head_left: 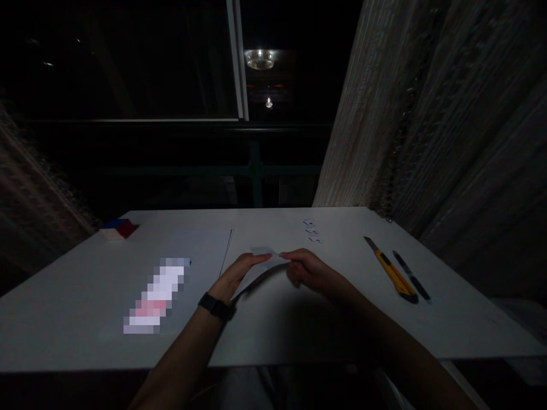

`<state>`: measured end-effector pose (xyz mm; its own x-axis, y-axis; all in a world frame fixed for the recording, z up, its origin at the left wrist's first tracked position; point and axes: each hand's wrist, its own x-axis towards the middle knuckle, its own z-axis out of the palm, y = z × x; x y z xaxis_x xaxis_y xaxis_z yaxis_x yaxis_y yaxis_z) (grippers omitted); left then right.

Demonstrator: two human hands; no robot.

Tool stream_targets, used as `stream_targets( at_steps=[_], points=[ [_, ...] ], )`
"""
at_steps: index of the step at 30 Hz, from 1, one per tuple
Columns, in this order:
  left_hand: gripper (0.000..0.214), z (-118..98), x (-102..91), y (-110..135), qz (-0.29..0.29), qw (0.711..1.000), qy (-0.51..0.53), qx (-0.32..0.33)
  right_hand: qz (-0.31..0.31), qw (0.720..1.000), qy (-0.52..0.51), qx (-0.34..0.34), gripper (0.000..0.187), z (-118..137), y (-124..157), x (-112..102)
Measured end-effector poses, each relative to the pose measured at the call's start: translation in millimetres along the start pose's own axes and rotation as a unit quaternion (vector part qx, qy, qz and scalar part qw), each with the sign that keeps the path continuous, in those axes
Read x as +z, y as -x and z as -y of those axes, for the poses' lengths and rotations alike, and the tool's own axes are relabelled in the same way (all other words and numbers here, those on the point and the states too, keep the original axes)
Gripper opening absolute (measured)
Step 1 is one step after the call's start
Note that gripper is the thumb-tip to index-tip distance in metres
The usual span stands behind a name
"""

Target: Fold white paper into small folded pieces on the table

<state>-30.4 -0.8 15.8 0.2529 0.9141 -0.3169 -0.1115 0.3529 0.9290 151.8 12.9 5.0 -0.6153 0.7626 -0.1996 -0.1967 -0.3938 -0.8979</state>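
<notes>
A piece of white paper point(261, 250) is held up a little above the table, between my two hands. My left hand point(241, 269), with a dark watch on its wrist, pinches it from the left, thumb on top. From the right, my right hand point(308, 267) grips the paper's edge between thumb and bent fingers. The paper's lower part slants down beside my left wrist. Beyond my right hand, small white cut paper shapes point(313, 232) lie in a short row.
On the white table point(273, 347), a yellow box cutter point(391, 270) and a dark pen point(411, 276) lie at right. Paper sheets point(205, 250) are at left, with a bright pixelated oblong point(158, 296) over them. A coloured cube point(118, 228) sits far left. Curtains point(354, 114) flank the dark window.
</notes>
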Motion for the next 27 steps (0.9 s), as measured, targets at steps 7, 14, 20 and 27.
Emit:
stream_targets(
  at_steps=[7, 14, 20, 27],
  points=[
    [0.025, -1.4, 3.7, 6.3, 0.005, 1.000, 0.002, -0.007, 0.037, 0.999, 0.006, -0.030, 0.045, 3.2, 3.9, 2.5],
    [0.025, -1.3, 1.9, 4.7, 0.027, 0.999, -0.013, -0.025, 0.044, 0.998, -0.014, -0.036, 0.046, 0.2, 3.2, 3.6],
    [0.027, 1.9, -2.8, -1.5, 0.040, 0.999, -0.002, -0.027, 0.036, 0.999, -0.001, -0.038, 0.046, 1.5, 4.2, 4.6],
    [0.031, -3.2, 2.1, 5.8, 0.029, 1.000, -0.009, -0.008, 0.042, 0.998, -0.017, -0.049, 0.040, 1.7, 5.3, 5.6]
  ],
)
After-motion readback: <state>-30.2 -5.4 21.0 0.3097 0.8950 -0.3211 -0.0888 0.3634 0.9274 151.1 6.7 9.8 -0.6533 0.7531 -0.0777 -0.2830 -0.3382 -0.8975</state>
